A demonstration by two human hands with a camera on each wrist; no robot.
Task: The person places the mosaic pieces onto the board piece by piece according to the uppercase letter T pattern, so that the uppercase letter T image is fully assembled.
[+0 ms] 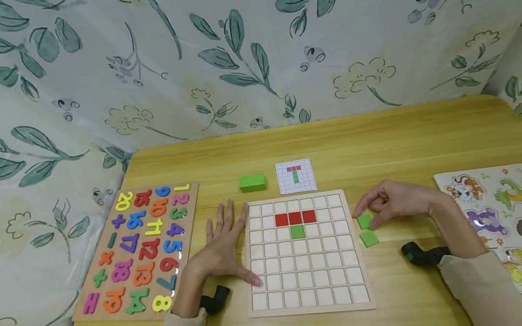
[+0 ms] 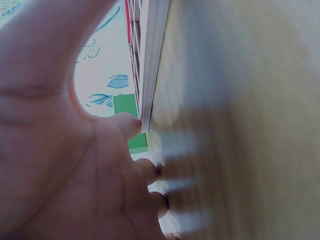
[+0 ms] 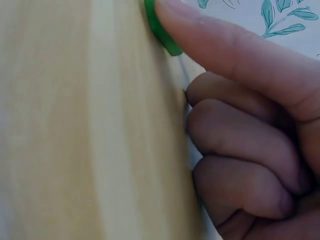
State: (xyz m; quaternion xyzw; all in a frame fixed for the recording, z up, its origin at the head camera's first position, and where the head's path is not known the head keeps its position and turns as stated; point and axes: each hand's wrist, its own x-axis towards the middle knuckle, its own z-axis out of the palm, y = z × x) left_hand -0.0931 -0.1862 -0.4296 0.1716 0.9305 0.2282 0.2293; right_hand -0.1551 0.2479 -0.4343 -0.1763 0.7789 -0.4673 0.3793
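In the head view a wooden grid board [image 1: 310,311] lies in the middle of the table. Three red tiles [image 1: 295,218] fill a row near its top, and one green tile [image 1: 297,232] sits under the middle red one. My left hand [image 1: 220,252] rests at the board's left edge, fingers spread, thumb over the lower left cells. Right of the board, my right hand [image 1: 393,201] pinches a loose green tile [image 1: 364,221] between thumb and index finger, its other fingers curled. Another green tile [image 1: 369,238] lies just below. The right wrist view shows a fingertip against the pinched green tile [image 3: 162,32].
Behind the board lie a green block [image 1: 252,183] and a small card [image 1: 297,186] printed with a red and green T. A number puzzle board [image 1: 81,310] is at the left, an animal puzzle board [image 1: 492,178] at the right. Patterned cloth [image 1: 247,50] hangs behind the table.
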